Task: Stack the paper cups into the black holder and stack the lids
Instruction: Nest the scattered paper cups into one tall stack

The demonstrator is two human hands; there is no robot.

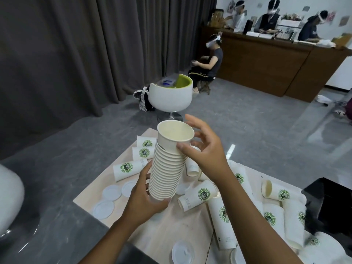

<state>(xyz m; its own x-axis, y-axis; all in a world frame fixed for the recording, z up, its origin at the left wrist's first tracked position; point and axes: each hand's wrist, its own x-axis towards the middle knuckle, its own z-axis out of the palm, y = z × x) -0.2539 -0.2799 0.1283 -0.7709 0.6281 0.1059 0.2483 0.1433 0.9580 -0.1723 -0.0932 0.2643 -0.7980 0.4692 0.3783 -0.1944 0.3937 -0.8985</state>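
A tall stack of white paper cups [167,170] stands tilted in the air above the table, mouth up. My left hand [146,199] grips the stack's bottom end. My right hand [205,149] is at the top cup [175,136], thumb on its side and fingers spread behind the rim. Several loose cups with green logos [198,195] lie on their sides on the light wooden table [167,233]. White lids [112,192] lie flat at the table's left side, and another lid [182,252] lies near the front edge. The black holder [331,202] stands at the right.
A white bowl-shaped chair with a green inside [170,96] stands on the grey floor beyond the table. Another white chair [9,199] is at the far left. A seated person and a brown counter with people behind it are in the background.
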